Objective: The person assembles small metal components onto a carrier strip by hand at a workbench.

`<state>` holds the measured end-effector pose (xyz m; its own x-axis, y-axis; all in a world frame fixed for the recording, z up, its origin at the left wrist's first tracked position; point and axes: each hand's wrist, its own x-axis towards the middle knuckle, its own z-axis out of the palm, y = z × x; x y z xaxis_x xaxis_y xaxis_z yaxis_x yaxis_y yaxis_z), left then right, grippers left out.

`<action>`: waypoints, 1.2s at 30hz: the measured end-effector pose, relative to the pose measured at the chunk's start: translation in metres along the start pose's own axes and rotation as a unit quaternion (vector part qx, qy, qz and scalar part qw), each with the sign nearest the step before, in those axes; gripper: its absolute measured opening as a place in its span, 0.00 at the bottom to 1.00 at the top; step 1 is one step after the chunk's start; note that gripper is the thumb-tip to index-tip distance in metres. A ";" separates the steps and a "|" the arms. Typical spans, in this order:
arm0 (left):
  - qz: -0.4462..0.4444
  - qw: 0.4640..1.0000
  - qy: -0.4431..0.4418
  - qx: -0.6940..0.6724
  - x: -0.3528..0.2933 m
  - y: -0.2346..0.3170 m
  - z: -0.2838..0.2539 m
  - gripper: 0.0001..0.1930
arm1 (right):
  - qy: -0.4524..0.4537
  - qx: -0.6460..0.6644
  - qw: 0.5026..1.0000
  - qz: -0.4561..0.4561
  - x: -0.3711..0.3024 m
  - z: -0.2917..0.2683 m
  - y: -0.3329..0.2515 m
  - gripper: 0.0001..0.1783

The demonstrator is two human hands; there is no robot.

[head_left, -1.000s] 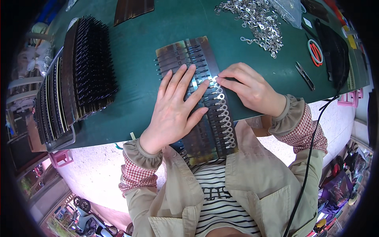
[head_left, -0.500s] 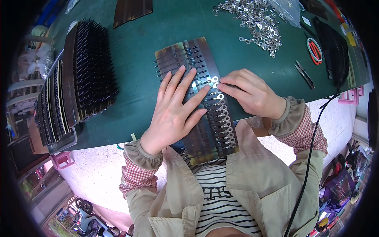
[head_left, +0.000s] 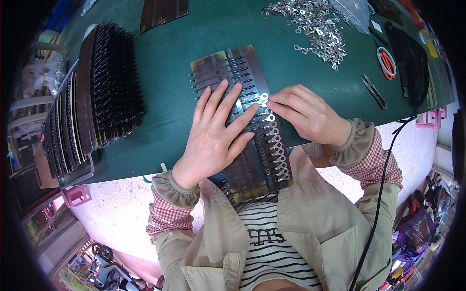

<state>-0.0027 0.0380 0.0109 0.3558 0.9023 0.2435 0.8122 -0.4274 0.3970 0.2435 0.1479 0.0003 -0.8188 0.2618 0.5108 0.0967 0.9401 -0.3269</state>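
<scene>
A long brown board (head_left: 256,65) lies slantwise over the table's near edge, with a row of black pins along it. Ring terminals (head_left: 278,145) of silver metal sit on the pins along its nearer right side; the farther pins are bare. Across the board's middle my left hand (head_left: 213,128) rests flat, fingers spread. At the right edge, my right hand (head_left: 310,111) has thumb and forefinger closed on a ring terminal (head_left: 264,97) beside the topmost filled pins. The fingertips hide part of that terminal.
A heap of loose ring terminals (head_left: 320,31) lies at the back right, beside a clear plastic bag (head_left: 357,14). Snips (head_left: 374,91) and a red-and-white coil (head_left: 387,63) are further right. Stacked pin boards (head_left: 114,82) stand in a rack at left. A black cable (head_left: 383,179) hangs at right.
My right fingers have shifted very slightly at the ring terminal on the board's edge. My left hand stays in place on the board.
</scene>
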 end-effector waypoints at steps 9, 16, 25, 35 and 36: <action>0.000 1.000 0.011 0.005 -0.001 0.001 0.001 0.25 | 0.001 0.001 1.000 -0.002 0.001 0.001 0.000 0.22; -0.012 0.999 0.019 -0.037 -0.001 0.000 -0.003 0.26 | 0.017 0.009 1.000 0.019 0.001 -0.001 0.005 0.18; -0.032 0.997 0.051 -0.055 -0.001 -0.004 0.001 0.27 | 0.049 -0.163 0.971 0.168 0.002 -0.031 0.095 0.10; -0.011 0.998 0.052 -0.039 -0.003 0.002 0.000 0.28 | -0.030 -0.088 0.992 0.088 0.026 -0.022 0.069 0.05; -0.007 0.998 0.057 -0.038 -0.003 0.001 0.000 0.28 | -0.030 -0.086 0.993 0.073 0.027 -0.021 0.065 0.05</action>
<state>-0.0030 0.0354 0.0103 0.2856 0.8982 0.3342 0.7777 -0.4210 0.4668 0.2392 0.2202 0.0094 -0.8210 0.3888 0.4181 0.3070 0.9181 -0.2509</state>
